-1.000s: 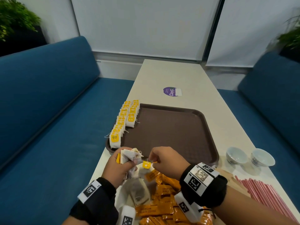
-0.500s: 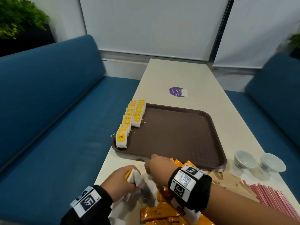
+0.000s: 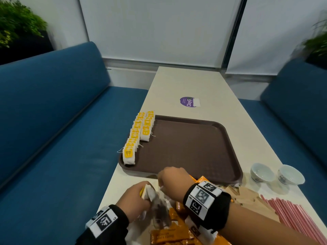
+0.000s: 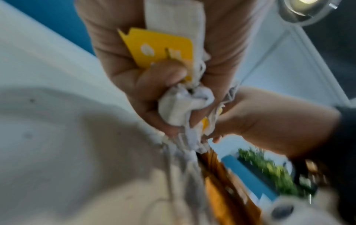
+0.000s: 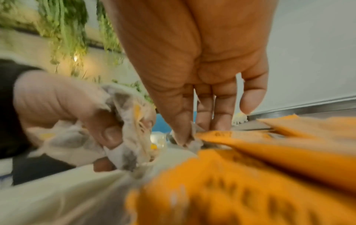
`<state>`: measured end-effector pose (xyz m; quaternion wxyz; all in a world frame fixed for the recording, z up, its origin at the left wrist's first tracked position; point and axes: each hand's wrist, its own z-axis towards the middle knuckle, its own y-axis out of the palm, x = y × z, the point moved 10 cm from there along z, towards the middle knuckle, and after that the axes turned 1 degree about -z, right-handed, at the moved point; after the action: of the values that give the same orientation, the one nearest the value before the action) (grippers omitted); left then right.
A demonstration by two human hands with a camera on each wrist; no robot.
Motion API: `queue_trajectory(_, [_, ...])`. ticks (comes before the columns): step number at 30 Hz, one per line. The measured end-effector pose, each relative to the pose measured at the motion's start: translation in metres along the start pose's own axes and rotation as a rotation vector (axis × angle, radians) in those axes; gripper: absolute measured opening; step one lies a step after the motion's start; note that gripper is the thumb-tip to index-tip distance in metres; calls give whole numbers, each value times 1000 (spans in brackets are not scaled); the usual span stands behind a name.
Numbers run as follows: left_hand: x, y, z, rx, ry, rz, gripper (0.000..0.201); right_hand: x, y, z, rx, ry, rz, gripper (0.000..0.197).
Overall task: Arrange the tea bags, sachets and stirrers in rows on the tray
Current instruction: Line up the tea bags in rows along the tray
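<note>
- Left hand (image 4: 154,94) grips a crumpled bunch of white paper tea bags (image 4: 185,106) with a yellow square tag (image 4: 159,48).
- Right hand (image 4: 269,118) touches the bunch.
- Blurred orange sachets (image 4: 221,190) lie below.

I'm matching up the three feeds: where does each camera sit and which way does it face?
Head: on the head, looking down the table at the tray; both hands' backs show.
Left wrist: along the left hand gripping tea bags.
Right wrist: along the right hand, fingertips at orange sachets.
All share the bunch of tea bags.
</note>
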<state>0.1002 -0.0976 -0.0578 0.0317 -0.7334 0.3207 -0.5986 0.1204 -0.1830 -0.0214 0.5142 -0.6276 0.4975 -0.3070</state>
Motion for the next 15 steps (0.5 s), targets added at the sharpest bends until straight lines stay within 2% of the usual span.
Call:
queue_trajectory(4, [-6, -17, 1, 100, -85, -540, 16, 17, -37, -17, 302, 57, 446, 5])
queue_trajectory(7, [1, -19, 2, 97, -92, -681, 24, 17, -54, -32, 492, -1, 755, 24])
queue_trajectory(10, [10, -12, 5, 45, -89, -688, 19, -1, -52, -34, 454, -88, 715, 19])
queue_trajectory(13, [9, -8, 4, 14, -119, -726, 38, -14, -46, -34, 441, -169, 541, 14])
queue_trajectory(15, [6, -7, 3, 11, -133, -822, 40, -15, -48, -35, 456, -198, 515, 16])
